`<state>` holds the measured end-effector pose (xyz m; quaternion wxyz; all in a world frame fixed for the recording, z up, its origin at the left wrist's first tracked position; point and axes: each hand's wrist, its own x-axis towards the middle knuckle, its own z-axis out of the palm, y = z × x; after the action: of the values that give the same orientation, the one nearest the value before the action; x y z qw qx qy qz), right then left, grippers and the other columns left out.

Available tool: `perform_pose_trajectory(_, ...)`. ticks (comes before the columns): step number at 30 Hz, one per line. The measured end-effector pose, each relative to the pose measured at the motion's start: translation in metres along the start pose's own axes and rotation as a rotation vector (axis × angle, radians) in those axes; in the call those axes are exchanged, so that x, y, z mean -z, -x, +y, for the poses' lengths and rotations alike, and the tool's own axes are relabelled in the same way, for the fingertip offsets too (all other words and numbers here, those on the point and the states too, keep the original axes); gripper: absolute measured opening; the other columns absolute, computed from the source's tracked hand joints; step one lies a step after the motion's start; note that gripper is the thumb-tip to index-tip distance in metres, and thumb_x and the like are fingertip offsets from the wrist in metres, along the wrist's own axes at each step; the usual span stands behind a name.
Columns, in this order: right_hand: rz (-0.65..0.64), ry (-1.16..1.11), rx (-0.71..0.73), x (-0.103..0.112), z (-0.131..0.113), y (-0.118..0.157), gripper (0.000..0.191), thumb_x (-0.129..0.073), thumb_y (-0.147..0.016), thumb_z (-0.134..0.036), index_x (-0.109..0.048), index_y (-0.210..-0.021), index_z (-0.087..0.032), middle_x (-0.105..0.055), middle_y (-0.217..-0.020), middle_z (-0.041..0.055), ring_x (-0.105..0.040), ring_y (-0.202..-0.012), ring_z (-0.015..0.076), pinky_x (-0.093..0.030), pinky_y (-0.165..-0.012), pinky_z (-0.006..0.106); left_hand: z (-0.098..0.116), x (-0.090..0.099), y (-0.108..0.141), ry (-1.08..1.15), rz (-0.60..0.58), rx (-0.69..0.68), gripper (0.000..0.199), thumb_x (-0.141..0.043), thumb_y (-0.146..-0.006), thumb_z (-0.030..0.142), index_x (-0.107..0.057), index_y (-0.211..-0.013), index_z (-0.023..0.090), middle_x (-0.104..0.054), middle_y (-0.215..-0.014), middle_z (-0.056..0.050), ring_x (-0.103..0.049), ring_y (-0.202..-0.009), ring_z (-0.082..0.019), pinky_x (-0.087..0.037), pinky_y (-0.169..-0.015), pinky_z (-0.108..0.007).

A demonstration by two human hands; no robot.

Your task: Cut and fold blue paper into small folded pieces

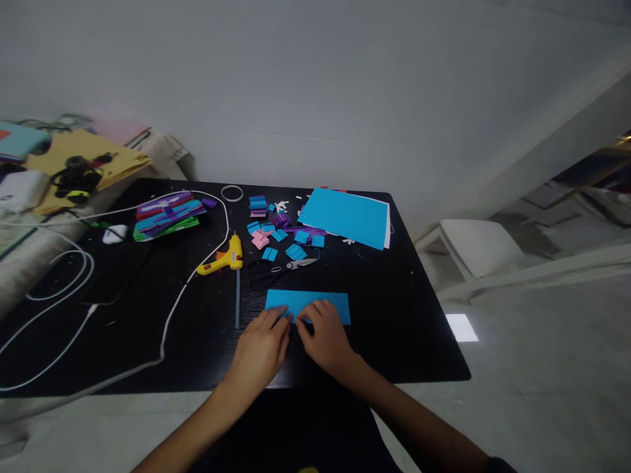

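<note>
A blue rectangular paper strip lies flat on the black table in front of me. My left hand is at its near edge, left of the middle, thumb and fingers closed on the edge. Close beside it, my right hand pinches the same edge, its fingers bent over the paper. Both hands cover part of the near edge. Just beyond the strip lie scissors with dark handles. A yellow glue gun with a grey-blue glue stick rests to the left.
Small folded blue, pink and purple paper pieces are scattered behind the scissors. Larger blue sheets lie at the back right. A colourful paper stack, a white cable and a dark phone occupy the left.
</note>
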<state>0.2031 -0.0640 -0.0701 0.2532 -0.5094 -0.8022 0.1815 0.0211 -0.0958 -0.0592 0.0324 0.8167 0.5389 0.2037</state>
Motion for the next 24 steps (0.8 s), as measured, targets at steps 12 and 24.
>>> perform_pose_trajectory(12,-0.059,-0.019,-0.207,0.037,0.016,0.015,0.014,-0.066,-0.096,-0.015,-0.065,-0.083,-0.021,-0.072,-0.089,0.0048,-0.064,-0.088,0.0249,-0.044,-0.081,0.038,0.001,-0.001,0.000,0.014,0.000,0.013,0.026,-0.055,-0.101,0.016,-0.076,-0.115,0.015,-0.076,-0.127,-0.015,-0.073,-0.109,-0.032,-0.064,-0.091,-0.050)
perform_pose_trajectory(24,-0.087,-0.004,-0.382,0.069,0.034,0.032,0.013,-0.064,-0.097,-0.018,-0.068,-0.085,-0.021,-0.072,-0.090,0.0049,-0.065,-0.090,0.0268,-0.045,-0.084,0.042,0.000,-0.002,0.000,0.034,-0.020,0.020,0.026,-0.053,-0.102,0.018,-0.075,-0.116,0.016,-0.075,-0.128,-0.015,-0.072,-0.112,-0.033,-0.062,-0.095,-0.052)
